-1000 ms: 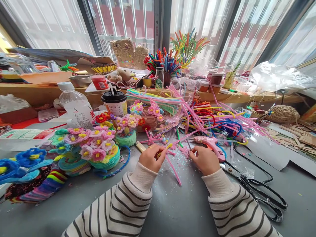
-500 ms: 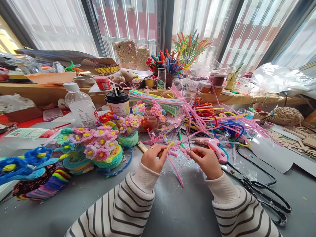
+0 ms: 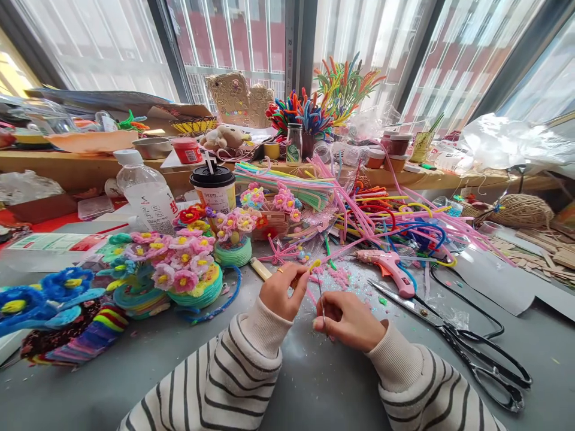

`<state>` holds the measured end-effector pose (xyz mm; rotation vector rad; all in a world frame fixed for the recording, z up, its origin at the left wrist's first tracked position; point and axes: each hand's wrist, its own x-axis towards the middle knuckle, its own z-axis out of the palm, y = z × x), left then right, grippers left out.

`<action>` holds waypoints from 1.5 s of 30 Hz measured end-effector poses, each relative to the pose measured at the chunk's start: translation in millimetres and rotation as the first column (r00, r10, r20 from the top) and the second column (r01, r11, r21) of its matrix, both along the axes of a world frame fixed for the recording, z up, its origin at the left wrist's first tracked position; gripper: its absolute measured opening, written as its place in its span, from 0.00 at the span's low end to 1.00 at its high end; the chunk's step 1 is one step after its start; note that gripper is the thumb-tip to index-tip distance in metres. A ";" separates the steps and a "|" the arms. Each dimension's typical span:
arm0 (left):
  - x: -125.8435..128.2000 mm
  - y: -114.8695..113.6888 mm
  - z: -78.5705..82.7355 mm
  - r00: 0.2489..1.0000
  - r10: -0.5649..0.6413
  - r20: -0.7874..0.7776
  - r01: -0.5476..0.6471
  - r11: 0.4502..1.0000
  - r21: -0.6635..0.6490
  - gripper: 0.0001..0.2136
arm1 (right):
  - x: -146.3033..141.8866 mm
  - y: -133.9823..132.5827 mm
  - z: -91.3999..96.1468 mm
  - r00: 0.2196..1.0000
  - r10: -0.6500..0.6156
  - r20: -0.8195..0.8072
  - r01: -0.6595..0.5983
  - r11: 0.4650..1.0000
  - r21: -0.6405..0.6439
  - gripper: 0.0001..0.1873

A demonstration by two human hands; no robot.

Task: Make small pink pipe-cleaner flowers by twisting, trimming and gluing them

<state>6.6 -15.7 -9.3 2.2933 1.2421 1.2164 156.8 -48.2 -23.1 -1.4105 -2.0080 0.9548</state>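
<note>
My left hand (image 3: 284,290) is closed in a pinch on a short yellow pipe cleaner (image 3: 314,264), whose end sticks out past the fingertips. In my right hand (image 3: 350,317) is a thin dark metal tool (image 3: 320,293), held nearly upright with its tip up beside the yellow piece. Its exact kind is hard to make out. A pink pipe cleaner (image 3: 311,295) lies between the hands, partly hidden by the right one. Pink fuzz clippings (image 3: 339,276) and glitter are scattered just beyond. Large scissors (image 3: 442,326) with black handles lie open on the right, near a pink glue gun (image 3: 389,269).
Pipe-cleaner flowers in pots (image 3: 184,263) crowd the left, with a plastic bottle (image 3: 146,194) and a lidded cup (image 3: 213,188) behind. Heaped pipe cleaners (image 3: 381,209) fill the back. A twine ball (image 3: 525,209) sits at the right. The glue gun's black cord loops beside the scissors.
My right hand has moved left and down toward my left hand, bringing the metal tool beside the yellow pipe cleaner. The left hand has barely moved.
</note>
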 end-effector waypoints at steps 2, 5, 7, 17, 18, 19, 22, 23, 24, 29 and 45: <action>0.3 -1.1 0.3 1.000 -0.026 -0.013 0.027 0.999 0.026 0.07 | 0.2 -0.3 0.6 0.999 -0.013 0.031 0.013 1.000 0.013 0.20; -0.1 -0.7 -1.0 0.998 -0.052 -0.032 0.053 0.997 0.055 0.07 | 0.7 0.3 2.9 0.999 -0.029 0.036 0.028 0.999 0.031 0.21; -0.7 0.5 -2.8 0.997 -0.059 -0.042 0.062 0.996 0.062 0.08 | 1.1 1.0 4.4 0.998 -0.045 0.034 0.044 0.998 0.050 0.22; -0.3 2.4 -8.1 0.995 0.015 -0.098 -0.002 0.991 0.131 0.09 | 0.0 3.7 4.7 0.996 -0.084 0.004 0.084 0.993 0.087 0.24; 0.0 2.1 -7.7 0.993 0.017 -0.117 0.000 0.990 0.144 0.09 | -0.2 3.7 4.4 0.996 -0.084 0.008 0.083 0.993 0.088 0.24; 0.2 1.9 -7.3 0.991 0.023 -0.134 -0.001 0.987 0.163 0.09 | -0.3 3.6 4.2 0.996 -0.085 0.014 0.083 0.992 0.090 0.24; 0.5 1.7 -6.6 0.981 0.072 -0.178 -0.029 0.973 0.230 0.09 | -1.1 3.0 3.7 0.996 -0.088 0.029 0.085 0.991 0.099 0.24; 0.5 1.7 -6.4 0.979 0.087 -0.186 -0.039 0.968 0.248 0.10 | -1.5 2.7 3.6 0.995 -0.090 0.032 0.086 0.991 0.099 0.24; 0.4 1.8 -6.2 0.977 0.095 -0.191 -0.043 0.964 0.262 0.10 | -1.9 2.3 3.6 0.995 -0.094 0.032 0.090 0.991 0.096 0.24; 0.3 1.3 -5.8 0.977 0.072 -0.199 -0.004 0.946 0.324 0.10 | -3.0 1.7 4.2 0.994 -0.105 0.013 0.105 0.994 0.036 0.24; 1.5 7.6 -6.9 0.959 0.106 -0.264 0.000 0.927 0.374 0.10 | -0.4 8.6 1.3 0.993 -0.080 -0.090 0.068 0.990 -0.127 0.25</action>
